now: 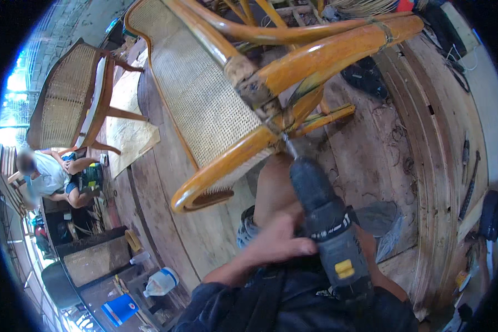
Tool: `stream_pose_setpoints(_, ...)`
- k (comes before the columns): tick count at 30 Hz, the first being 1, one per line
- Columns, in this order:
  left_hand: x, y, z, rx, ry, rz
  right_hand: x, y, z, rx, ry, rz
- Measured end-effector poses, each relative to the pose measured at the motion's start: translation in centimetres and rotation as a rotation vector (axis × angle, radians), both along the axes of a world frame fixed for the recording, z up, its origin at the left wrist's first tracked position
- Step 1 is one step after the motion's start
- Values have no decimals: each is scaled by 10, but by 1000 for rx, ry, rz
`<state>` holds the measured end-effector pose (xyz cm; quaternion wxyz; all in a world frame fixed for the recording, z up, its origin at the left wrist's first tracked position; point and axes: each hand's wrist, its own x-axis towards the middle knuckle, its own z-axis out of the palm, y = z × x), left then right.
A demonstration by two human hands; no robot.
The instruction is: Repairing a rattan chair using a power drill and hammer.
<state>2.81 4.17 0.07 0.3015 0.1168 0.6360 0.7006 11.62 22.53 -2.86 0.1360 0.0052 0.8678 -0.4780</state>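
A dark cordless drill with a yellow switch points up and away from me. Its bit touches a bound joint of an orange rattan chair that lies tilted on the plank floor, its woven cane seat facing left. My left hand is closed against the drill's left side near the chuck collar. My right hand is mostly hidden behind the drill's handle; only a strip of it shows on the right, wrapped around the grip. My bare knee is just under the chair's curved arm.
A second cane-backed chair stands at the left beside a plywood sheet. Another person sits low at the far left. A plastic jug and a blue container lie lower left. Hand tools lie along the right.
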Motion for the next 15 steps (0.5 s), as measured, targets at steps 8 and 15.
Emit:
stream_pose_setpoints(8, -137, -10, 43, -222, 677, 593, -13, 3, 9, -258, 167, 12)
stream_pose_setpoints(15, -202, -43, 66, -142, 368, 482, -13, 8, 5, -395, 21, 25)
